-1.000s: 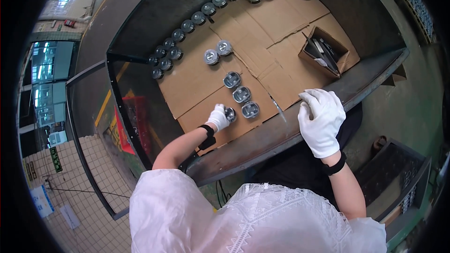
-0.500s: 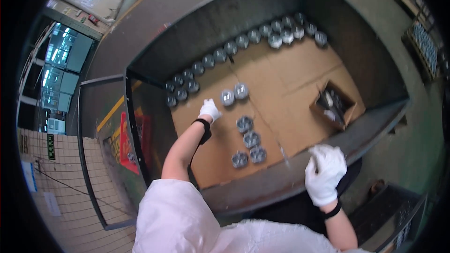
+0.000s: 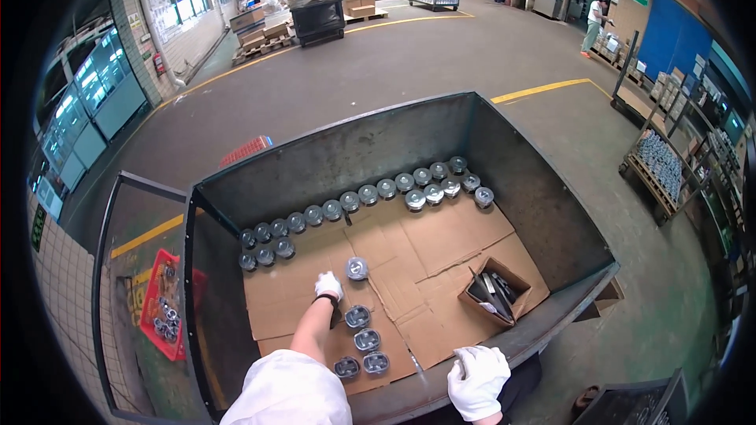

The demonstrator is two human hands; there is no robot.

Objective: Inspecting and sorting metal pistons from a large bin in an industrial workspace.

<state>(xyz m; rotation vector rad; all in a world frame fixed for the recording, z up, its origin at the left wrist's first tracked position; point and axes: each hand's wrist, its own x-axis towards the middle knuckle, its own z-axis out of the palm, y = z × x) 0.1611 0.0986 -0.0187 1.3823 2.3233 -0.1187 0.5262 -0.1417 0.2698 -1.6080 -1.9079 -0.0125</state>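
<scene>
My left hand (image 3: 328, 286), white-gloved, reaches into a dark metal bin (image 3: 346, 138). It looks closed over the spot where a metal piston stood, and its back hides what is in the fingers. One piston (image 3: 357, 268) stands just right of it. Several more, such as this near piston (image 3: 367, 340), stand on the cardboard (image 3: 299, 291) closer to me. Along the far wall runs a row of pistons (image 3: 350, 201), doubled at both ends. My right hand (image 3: 478, 384), also gloved, has curled fingers over the bin's near rim (image 3: 543, 327).
A small open carton (image 3: 494, 293) with dark pieces sits at the bin's right. Outside, left, are a metal frame (image 3: 102, 267) and a red crate (image 3: 161, 307) with metal parts. Loaded carts (image 3: 661, 165) stand right. A person (image 3: 595, 25) is far right.
The view has tilted up, showing more of the hall. One of two pistons beside my left hand is no longer visible; the hand covers its place. My right hand stays at the rim.
</scene>
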